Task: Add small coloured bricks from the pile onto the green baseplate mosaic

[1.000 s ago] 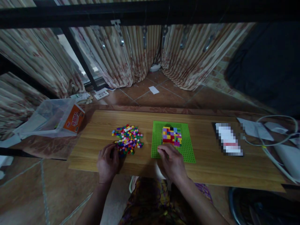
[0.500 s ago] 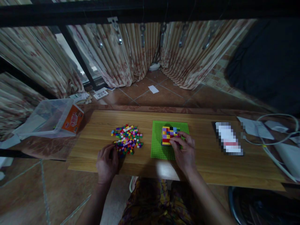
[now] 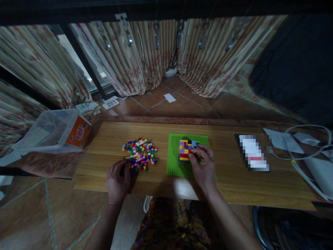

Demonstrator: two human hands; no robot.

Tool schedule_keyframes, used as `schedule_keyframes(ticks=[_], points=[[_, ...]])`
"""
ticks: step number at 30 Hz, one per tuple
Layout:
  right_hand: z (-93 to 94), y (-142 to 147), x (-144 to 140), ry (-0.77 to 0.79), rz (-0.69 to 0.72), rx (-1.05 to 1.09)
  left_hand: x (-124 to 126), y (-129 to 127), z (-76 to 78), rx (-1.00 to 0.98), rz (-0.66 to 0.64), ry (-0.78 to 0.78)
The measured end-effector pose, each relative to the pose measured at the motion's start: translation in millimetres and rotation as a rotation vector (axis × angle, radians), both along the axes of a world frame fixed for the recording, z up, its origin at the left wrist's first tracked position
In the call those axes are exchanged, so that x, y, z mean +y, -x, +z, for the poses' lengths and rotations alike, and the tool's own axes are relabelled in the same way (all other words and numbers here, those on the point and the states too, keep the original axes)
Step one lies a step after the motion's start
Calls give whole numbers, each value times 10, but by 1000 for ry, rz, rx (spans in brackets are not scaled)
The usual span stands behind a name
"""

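On the wooden table, a loose pile of small coloured building bricks lies to the left of the middle. My left hand rests at the pile's lower left edge, fingers curled in; its fingertips are in shadow, so what they pinch cannot be made out. A green studded baseplate lies to the right of the pile. On it stands a block of stacked multicoloured bricks. My right hand is at the right side of this block, thumb and fingers closed together on a brick there, partly covering the block.
A clear plastic box with an orange label stands at the left, beyond the table end. A phone-like slab, blurred out, lies right of the baseplate. Papers and white cables are at the far right. Striped curtains hang behind.
My right hand has shifted very slightly at the right side of the brick block. My left hand stays by the pile. The whole view has tilted a little.
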State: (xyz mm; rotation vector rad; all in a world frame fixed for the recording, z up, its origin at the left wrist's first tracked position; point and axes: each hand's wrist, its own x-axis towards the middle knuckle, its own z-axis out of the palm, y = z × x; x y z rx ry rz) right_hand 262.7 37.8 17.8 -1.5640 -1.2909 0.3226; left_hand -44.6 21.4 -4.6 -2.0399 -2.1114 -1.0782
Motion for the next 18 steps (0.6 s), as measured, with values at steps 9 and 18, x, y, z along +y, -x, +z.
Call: schedule_keyframes(ticks=[9, 18], points=[[-13, 57, 8, -14, -23, 70, 7, 2, -12, 15, -2, -16], [31, -6, -70, -49, -4, 9, -4, -12, 9, -17, 7, 7]])
